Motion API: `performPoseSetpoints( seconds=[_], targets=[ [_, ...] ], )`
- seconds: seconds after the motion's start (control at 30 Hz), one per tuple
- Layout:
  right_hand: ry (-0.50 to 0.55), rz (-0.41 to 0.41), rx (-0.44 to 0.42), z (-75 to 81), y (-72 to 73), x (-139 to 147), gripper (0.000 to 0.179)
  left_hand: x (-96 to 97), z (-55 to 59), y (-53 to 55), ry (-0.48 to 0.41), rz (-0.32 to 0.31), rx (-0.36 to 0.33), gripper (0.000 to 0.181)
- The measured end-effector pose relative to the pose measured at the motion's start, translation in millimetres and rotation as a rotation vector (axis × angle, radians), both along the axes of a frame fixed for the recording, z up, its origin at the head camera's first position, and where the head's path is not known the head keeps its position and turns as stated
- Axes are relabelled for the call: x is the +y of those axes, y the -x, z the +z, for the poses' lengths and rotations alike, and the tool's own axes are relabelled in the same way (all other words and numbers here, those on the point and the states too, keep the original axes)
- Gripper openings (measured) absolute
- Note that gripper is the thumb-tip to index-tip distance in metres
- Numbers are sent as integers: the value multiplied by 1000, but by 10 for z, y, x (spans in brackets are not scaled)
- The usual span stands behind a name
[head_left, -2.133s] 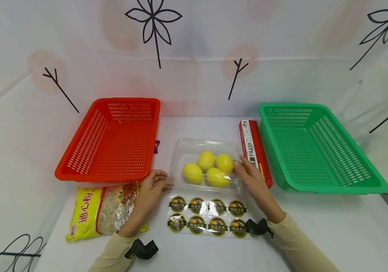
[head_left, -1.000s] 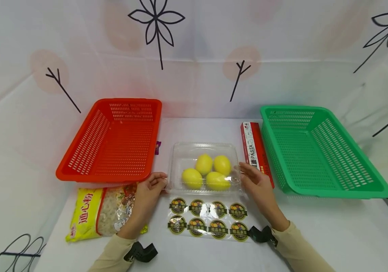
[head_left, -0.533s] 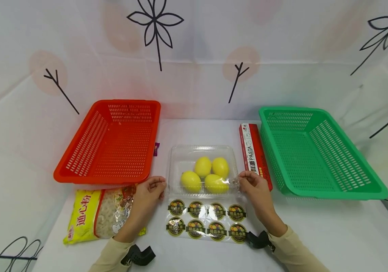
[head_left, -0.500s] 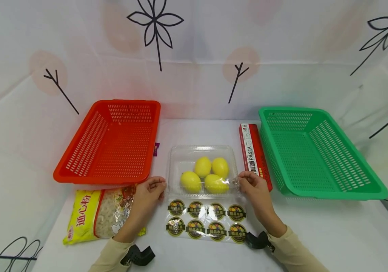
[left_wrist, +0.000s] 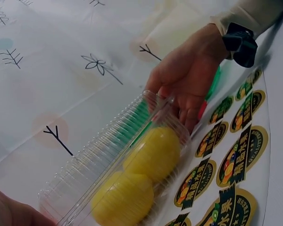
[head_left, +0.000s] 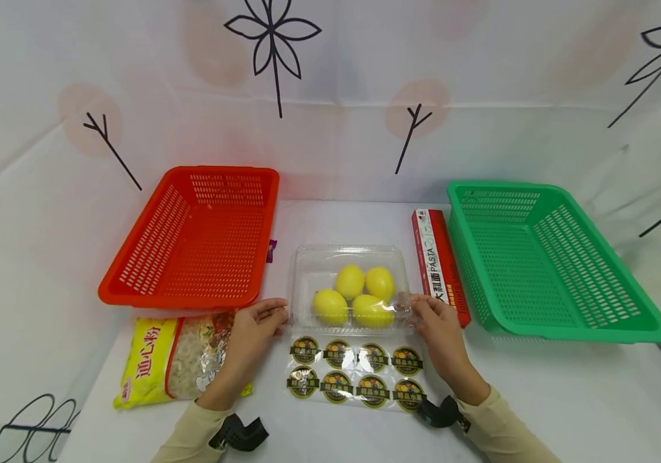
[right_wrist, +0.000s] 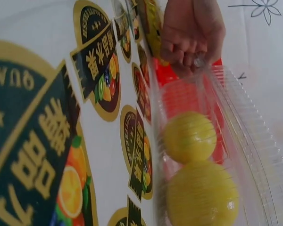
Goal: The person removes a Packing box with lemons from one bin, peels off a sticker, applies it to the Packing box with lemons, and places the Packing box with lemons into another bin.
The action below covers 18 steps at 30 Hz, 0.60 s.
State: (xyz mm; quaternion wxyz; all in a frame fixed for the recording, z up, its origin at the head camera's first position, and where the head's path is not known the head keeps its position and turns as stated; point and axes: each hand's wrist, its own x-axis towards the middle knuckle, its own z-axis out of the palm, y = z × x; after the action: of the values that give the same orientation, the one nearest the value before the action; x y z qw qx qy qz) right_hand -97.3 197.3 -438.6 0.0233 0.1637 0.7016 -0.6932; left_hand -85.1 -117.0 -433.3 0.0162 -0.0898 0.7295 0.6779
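A clear plastic clamshell container [head_left: 313, 273] holding several yellow lemons [head_left: 330, 307] lies with its lid down at the table's middle. My left hand [head_left: 258, 328] pinches its front left corner; in the right wrist view, curled fingers of that left hand [right_wrist: 191, 35] meet the container's clear edge. At the front right corner my right hand [head_left: 437, 328] pinches the rim, and the left wrist view shows the right hand [left_wrist: 184, 75] with thumb and fingers about that end. Just in front lies a clear sheet of round fruit stickers [head_left: 355, 374], untouched.
A red basket [head_left: 188, 300] stands at left, with a yellow pasta bag [head_left: 151, 363] in front and a purple wrapper [head_left: 271, 251] at its right side. At right, a red pasta box [head_left: 440, 263] lies against a green basket [head_left: 573, 332].
The clamshell container, slightly askew two seconds ago, now sits squarer and a little nearer the sticker sheet. My right hand has slid down its right side to the front corner.
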Motion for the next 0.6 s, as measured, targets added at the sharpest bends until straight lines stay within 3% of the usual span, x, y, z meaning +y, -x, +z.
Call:
performPoseSetpoints(
  seconds=[0.27,0.6],
  targets=[
    [34,10,43,-33,-48,-40,39,22,-3,12,-92,8,-38,30],
    [-1,-20,99,-94,-90,-95,42,23,-9,10,-192,-17,-70,38]
  ],
)
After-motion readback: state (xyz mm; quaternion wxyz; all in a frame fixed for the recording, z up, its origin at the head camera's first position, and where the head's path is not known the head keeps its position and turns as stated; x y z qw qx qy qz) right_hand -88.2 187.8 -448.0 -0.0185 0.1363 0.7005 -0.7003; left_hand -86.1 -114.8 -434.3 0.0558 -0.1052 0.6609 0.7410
